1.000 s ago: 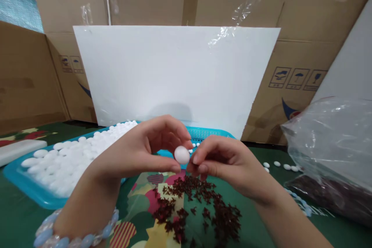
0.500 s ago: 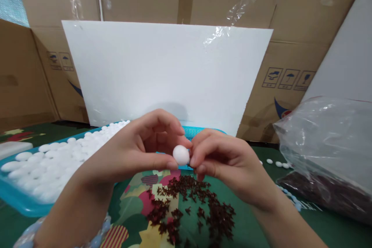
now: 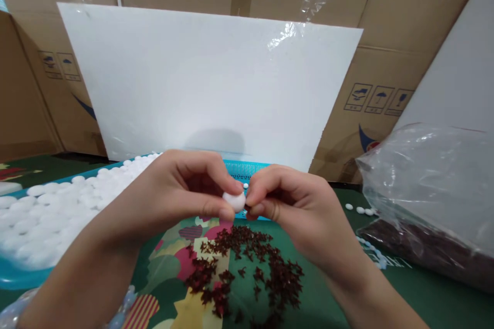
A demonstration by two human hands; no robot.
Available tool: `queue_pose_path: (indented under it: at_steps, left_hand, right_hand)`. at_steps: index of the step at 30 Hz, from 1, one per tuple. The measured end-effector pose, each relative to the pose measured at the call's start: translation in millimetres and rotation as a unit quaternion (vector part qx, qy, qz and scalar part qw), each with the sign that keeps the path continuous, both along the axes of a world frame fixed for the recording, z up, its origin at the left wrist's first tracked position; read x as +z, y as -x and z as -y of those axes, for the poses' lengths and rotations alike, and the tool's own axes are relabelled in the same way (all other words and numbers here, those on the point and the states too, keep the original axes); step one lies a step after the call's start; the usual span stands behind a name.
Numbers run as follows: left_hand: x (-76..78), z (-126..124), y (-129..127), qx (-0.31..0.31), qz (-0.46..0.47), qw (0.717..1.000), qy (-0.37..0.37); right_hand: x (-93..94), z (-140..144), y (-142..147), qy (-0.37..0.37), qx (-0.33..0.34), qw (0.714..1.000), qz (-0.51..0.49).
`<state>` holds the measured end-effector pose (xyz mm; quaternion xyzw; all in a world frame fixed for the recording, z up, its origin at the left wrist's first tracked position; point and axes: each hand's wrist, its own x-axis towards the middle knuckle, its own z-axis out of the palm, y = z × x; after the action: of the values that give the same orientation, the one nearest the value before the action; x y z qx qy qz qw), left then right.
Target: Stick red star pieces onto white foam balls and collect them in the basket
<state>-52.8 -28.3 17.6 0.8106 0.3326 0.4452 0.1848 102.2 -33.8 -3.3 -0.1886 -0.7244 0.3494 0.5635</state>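
Note:
Between the thumb and fingers of my left hand [image 3: 189, 185] is a small white ball [image 3: 234, 202]. My right hand [image 3: 295, 203] is closed in a pinch at the ball's right side, its fingertips touching or almost touching it. A bit of a dark brown piece [image 3: 247, 207] shows between those fingertips; most of it is hidden. Below both hands, many small dark red-brown star-shaped pieces [image 3: 283, 277] lie scattered on the patterned green tablecloth [image 3: 320, 303].
On the left stands a blue tray [image 3: 23, 278] heaped with white balls [image 3: 57, 216]. A blue perforated basket [image 3: 243, 168] sits behind my hands, before a white board [image 3: 208, 82] and cardboard boxes [image 3: 389, 51]. To the right lies a clear plastic bag [image 3: 420, 180] with dark contents.
My left fingers have closed in around the ball, and my right fingertips have come against its side. The view has shifted slightly, and a small white ball now shows in the basket behind.

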Motion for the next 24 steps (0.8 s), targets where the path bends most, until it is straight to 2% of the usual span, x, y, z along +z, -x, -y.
queue_pose_path:
  at_steps: [8, 15, 18, 21, 24]
  left_hand:
    - [4.9, -1, -12, -0.082, 0.027, 0.996, 0.037]
    - [4.2, -7, -10, -0.032, -0.045, 0.998, -0.005]
    - [2.8, -8, -14, -0.042, -0.039, 0.998, 0.017]
    - [1.5, -7, -17, -0.059, 0.006, 0.996, 0.065]
    - [-0.6, -6, -16, -0.069, 0.057, 0.992, 0.084]
  right_hand:
    - [-5.3, -10, 3, 0.0, 0.013, 0.999, -0.037]
    - [-7.6, -20, 5, 0.021, 0.035, 0.999, -0.01]
    - [-6.2, -26, 0, 0.018, 0.024, 1.0, 0.006]
    - [-5.6, -30, -3, -0.019, -0.019, 1.0, -0.013]
    - [-7.2, -30, -1, -0.098, -0.072, 0.992, -0.029]
